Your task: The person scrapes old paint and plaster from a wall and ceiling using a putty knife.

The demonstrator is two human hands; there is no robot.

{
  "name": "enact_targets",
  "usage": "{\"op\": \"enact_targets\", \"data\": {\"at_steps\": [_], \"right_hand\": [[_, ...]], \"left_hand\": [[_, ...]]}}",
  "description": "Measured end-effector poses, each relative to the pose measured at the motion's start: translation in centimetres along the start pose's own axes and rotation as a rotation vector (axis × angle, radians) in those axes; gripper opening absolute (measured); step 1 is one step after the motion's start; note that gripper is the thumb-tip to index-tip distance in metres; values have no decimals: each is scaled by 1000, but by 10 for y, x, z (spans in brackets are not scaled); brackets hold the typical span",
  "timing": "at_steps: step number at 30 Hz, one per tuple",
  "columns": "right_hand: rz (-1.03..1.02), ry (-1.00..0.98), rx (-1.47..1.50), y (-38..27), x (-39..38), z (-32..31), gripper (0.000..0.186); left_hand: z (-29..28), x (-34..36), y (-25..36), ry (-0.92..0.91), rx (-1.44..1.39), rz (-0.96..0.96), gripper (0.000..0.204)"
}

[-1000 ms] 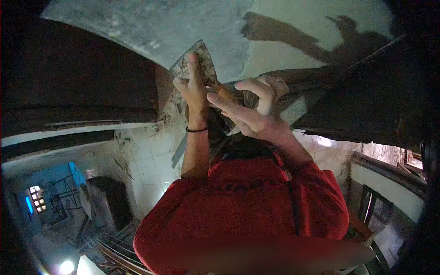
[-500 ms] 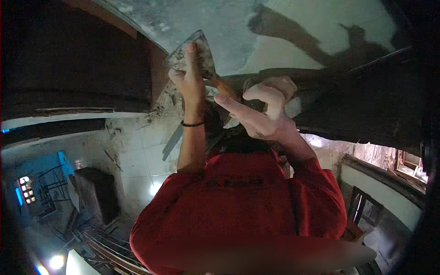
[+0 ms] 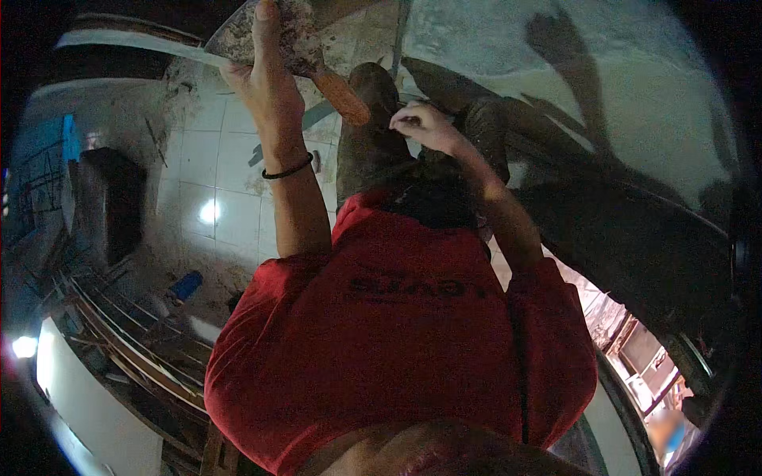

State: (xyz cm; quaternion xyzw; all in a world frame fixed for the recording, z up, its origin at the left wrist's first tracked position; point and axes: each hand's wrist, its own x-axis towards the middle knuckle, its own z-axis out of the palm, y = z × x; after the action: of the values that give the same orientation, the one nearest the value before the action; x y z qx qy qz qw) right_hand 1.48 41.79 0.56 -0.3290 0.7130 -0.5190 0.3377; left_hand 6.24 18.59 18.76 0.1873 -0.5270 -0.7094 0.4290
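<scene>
My left hand (image 3: 271,99) is raised at the upper left and holds a trowel (image 3: 298,41) by its broad, mortar-smeared blade, the thumb pressed flat along the face. The trowel's orange-brown handle (image 3: 341,97) sticks out free toward the lower right. A dark band (image 3: 288,166) circles my left wrist. Apart from the handle, to its right, my right hand (image 3: 429,127) hangs in front of my dark trousers (image 3: 369,151) with its fingers curled together. Whether anything small is pinched in them cannot be made out.
A pale, partly plastered surface (image 3: 635,87) carries arm shadows at the upper right. White floor tiles (image 3: 202,155) lie left of my legs. A dark box-shaped piece (image 3: 111,202), a blue object (image 3: 186,285) and long strips (image 3: 131,337) are at the left.
The view has tilted toward the floor. My right hand has drawn away from the trowel's handle, and its spread fingers have curled in. My left hand still grips the blade.
</scene>
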Motion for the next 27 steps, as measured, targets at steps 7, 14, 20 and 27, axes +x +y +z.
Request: {"op": "enact_targets", "data": {"at_steps": [7,14,20,27], "right_hand": [[52,-163,-302,2,31,48,16],[225,-84,-171,21,48,50,23],[474,-79,-138,17,66,55,25],[-127,110,857,50,-70,-65,33]], "left_hand": [[-12,-3,10,-20,-20,81,42],[-42,10,-9,-147,513,430,40],[-60,25,-21,-164,1007,770,50],[-49,12,-14,-262,975,571,58]]}}
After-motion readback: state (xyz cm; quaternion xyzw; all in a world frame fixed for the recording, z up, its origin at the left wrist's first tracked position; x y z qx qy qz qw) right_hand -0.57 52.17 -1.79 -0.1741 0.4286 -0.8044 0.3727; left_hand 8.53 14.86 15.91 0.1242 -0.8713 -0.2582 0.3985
